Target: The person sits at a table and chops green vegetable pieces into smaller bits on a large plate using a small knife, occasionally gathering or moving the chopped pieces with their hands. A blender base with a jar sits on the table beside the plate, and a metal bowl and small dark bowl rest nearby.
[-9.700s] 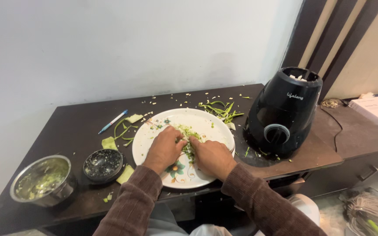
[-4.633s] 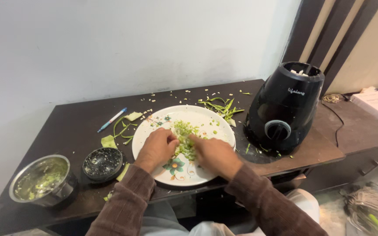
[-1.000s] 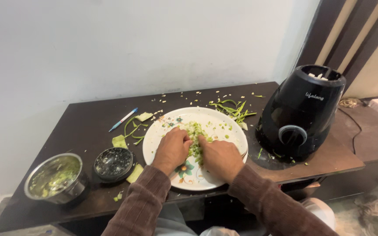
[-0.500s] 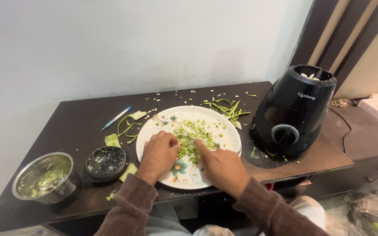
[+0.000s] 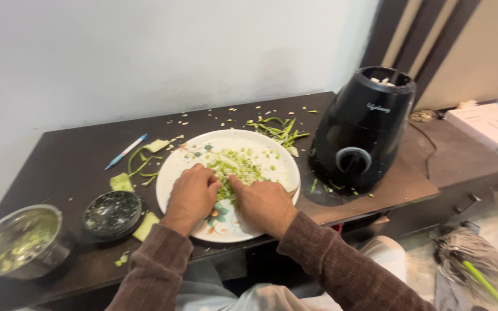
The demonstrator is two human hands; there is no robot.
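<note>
- Two hands work over one heap: left hand (image 5: 191, 194) and right hand (image 5: 264, 203) rest knuckles-up on the white floral plate (image 5: 280, 173), with the chopped green vegetable pile (image 5: 238, 166) between them and just ahead of the fingertips.
- Pile lies toward the wall from both hands, spreading across the plate's middle and far half; a loose mound with no clear long axis, slightly wider left to right.
- Left fingers (image 5: 210, 185) curl inward at the pile's near-left edge, touching the greens; right fingers (image 5: 237, 185) point in from the near-right, also touching. Both hands about equally near.
- Fingers look bunched close together, cupped rather than splayed; whether they pinch any bits, cannot tell, since the tips are buried in the greens.
- Plate sits on the dark desk (image 5: 76, 167), its near rim close to the desk edge, partly covered by both wrists.
- Beside the plate: black mixer-grinder base (image 5: 363, 135) just to the right, green trimmings (image 5: 276, 129) beyond the far rim, a blue pen (image 5: 125, 151) and peel scraps to the left.
- Near left: small dark bowl (image 5: 112, 213), then a steel bowl (image 5: 17, 242), contents blurred.
- Palms and undersides of the hands are hidden.
</note>
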